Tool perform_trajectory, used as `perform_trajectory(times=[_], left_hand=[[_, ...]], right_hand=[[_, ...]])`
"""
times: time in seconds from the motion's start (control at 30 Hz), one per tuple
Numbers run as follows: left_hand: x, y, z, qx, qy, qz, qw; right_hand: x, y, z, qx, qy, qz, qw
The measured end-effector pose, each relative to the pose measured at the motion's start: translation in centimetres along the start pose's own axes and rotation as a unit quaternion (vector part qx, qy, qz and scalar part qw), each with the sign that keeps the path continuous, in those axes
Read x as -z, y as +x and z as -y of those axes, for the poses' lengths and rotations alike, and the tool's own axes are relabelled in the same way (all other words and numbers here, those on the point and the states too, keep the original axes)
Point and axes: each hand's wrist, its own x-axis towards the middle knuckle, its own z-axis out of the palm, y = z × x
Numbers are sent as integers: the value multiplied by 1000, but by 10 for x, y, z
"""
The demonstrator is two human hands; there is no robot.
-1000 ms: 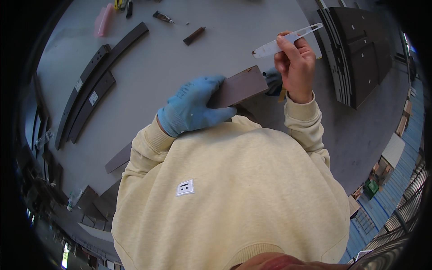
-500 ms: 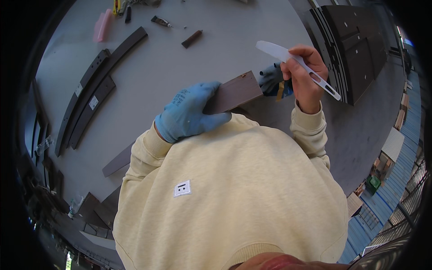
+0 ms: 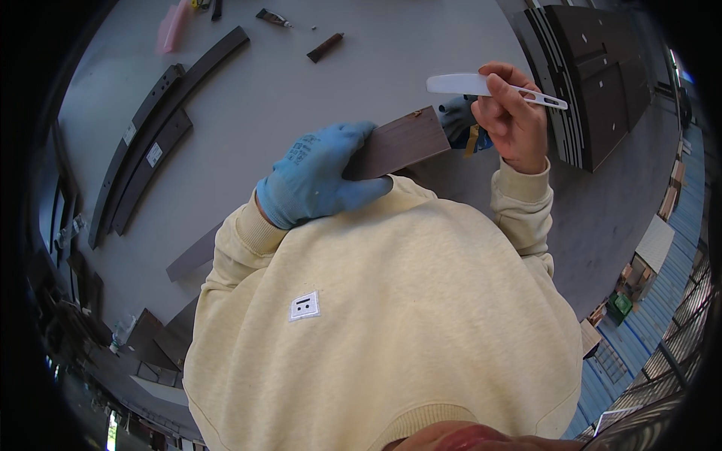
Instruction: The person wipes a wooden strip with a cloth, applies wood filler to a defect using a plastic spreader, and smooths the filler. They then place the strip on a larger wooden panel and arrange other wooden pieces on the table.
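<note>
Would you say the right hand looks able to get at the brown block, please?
Probably yes: the right hand is nearby, and the brown block sticks out uncovered from the gloved left hand. The white spatula in the right hand might hinder a grasp.

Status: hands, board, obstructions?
Left hand gloved, gripping brown board. Bare right hand holding white spatula. Orange spot on board's far edge. Grey glove near right end.

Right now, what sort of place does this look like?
Probably a furniture or woodworking workshop: flat dark-brown panels are stacked at the right, long curved dark-brown wood-like bars lie at the left, and a rectangular dark-brown wood-like piece is held in front.
</note>
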Motion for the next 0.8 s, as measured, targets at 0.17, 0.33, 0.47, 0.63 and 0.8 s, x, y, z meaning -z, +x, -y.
perform_trajectory(times=[0.17,0.33,0.47,0.63,0.8], left_hand=[[2,2,2,-3,6,1,1000],[3,2,3,0,-4,9,1000],[3,2,4,-4,4,1,1000],[4,2,5,0,5,2,1000],[4,2,6,-10,9,-11,1000]], right_hand=[[4,1,-2,-29,-33,-19,999],[15,4,-1,-25,84,41,995],[17,11,-9,37,107,70,991],[6,16,-3,65,122,53,989],[-7,10,8,-28,-39,-23,999]])
